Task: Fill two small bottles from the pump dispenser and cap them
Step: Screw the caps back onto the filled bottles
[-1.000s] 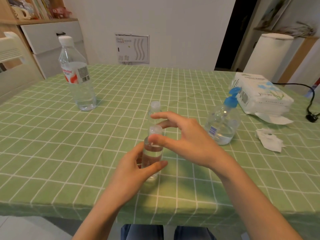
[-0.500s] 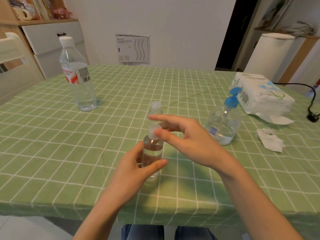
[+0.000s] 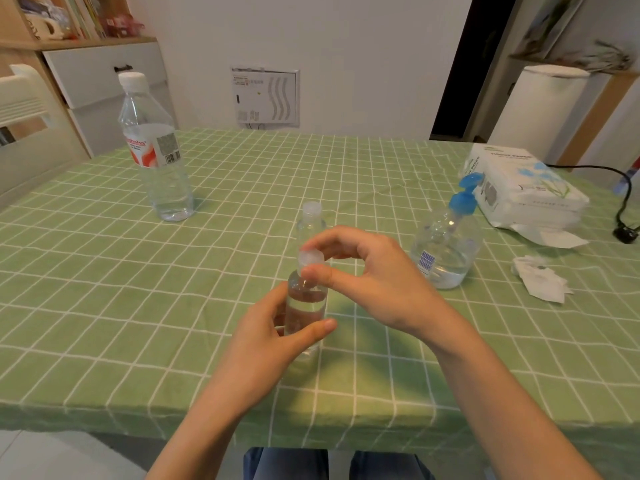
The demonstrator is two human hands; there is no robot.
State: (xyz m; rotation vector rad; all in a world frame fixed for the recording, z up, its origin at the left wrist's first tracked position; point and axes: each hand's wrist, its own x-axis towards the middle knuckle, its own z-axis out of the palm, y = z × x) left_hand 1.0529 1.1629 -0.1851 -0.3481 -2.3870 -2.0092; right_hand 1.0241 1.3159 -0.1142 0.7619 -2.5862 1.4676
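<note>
Bottles (image 3: pixel 306 303) (image 3: pixel 310 225), two small (one pump dispenser (image 3: pixel 445 251))

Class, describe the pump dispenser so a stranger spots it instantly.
On the green checked table, find the white tissue pack at the right. The clear pump dispenser stands beside it. Only it has a blue top.
</note>
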